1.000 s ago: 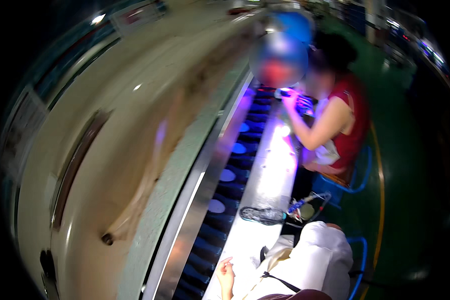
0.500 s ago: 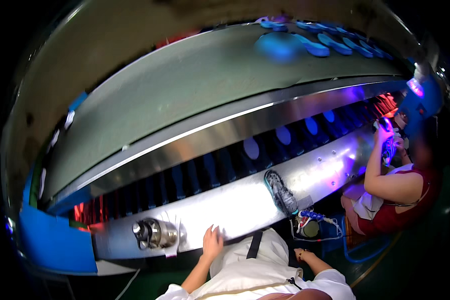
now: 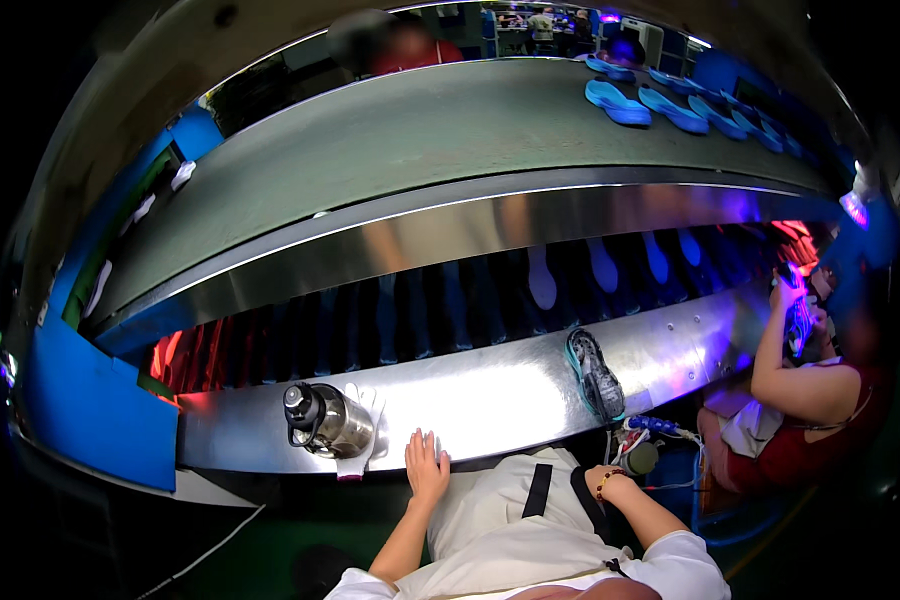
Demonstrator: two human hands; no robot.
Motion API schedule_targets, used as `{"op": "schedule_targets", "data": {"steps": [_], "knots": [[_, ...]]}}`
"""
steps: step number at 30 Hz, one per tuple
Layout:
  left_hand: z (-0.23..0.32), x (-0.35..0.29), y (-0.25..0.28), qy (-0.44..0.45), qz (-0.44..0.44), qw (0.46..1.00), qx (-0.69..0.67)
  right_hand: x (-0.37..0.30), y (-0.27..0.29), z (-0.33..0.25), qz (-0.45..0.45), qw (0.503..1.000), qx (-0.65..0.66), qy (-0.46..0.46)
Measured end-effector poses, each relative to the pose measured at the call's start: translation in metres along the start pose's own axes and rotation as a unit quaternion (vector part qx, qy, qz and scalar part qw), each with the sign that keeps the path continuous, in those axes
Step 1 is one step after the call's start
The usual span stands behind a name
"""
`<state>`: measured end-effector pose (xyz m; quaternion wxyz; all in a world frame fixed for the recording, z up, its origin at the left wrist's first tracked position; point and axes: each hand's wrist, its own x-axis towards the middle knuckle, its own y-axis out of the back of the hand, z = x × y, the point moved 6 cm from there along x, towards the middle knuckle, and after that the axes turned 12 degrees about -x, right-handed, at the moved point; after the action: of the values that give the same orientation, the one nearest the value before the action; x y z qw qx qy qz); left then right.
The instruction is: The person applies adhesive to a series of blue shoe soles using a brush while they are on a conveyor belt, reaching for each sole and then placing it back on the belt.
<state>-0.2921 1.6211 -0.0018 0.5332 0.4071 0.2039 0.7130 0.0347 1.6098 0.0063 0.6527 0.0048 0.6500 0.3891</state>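
1. Fingers of the seated person's left hand (image 3: 427, 476) lie straight and slightly parted over the near edge of the metal ledge (image 3: 470, 415), at ten o'clock from the lap; whether they press on it, I cannot tell.
2. Farther out at ten o'clock, near that hand, a steel bottle (image 3: 342, 422) with a black lid stands on the ledge. A white glove (image 3: 354, 466) lies right beside it, partly hidden, cuff toward the near edge.
3. At two o'clock from the lap, the right hand (image 3: 599, 479) rests by the right thigh, a beaded bracelet (image 3: 604, 486) on its wrist. Its fingers are mostly hidden, so I cannot tell whether they are curled.
4. At one o'clock a dark sole (image 3: 594, 376) with a teal rim lies on the ledge, well apart from the left hand.
5. Pale soles (image 3: 542, 282) stand in the channel behind it; beyond, blue soles (image 3: 620, 106) line a grey-green surface (image 3: 370, 160).
6. Along two o'clock, a co-worker (image 3: 818, 396) in red holds a purple-lit piece (image 3: 799, 325).
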Motion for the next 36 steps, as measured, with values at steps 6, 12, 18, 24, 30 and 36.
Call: {"op": "schedule_targets", "data": {"steps": [6,12,18,24,30,36], "knots": [[-0.006,0.001,-0.023,0.016,-0.005,0.997,0.071,-0.017,0.014,0.013,0.041,0.998,0.039,-0.007],[-0.009,-0.002,-0.021,0.003,-0.009,0.996,0.084,-0.049,0.030,0.016,0.185,0.962,0.194,-0.055],[-0.009,-0.001,-0.027,-0.017,0.001,0.997,0.081,-0.013,-0.001,-0.014,0.240,0.955,0.161,0.067],[-0.010,0.000,-0.028,-0.027,0.007,0.994,0.104,-0.053,0.053,0.011,0.399,0.871,0.178,0.224],[-0.009,0.001,-0.024,-0.023,0.005,0.993,0.116,-0.221,0.267,0.138,0.841,0.524,0.059,0.120],[-0.013,0.002,-0.030,-0.031,0.002,0.992,0.121,-0.192,0.440,0.260,0.871,0.480,-0.010,-0.106]]}}
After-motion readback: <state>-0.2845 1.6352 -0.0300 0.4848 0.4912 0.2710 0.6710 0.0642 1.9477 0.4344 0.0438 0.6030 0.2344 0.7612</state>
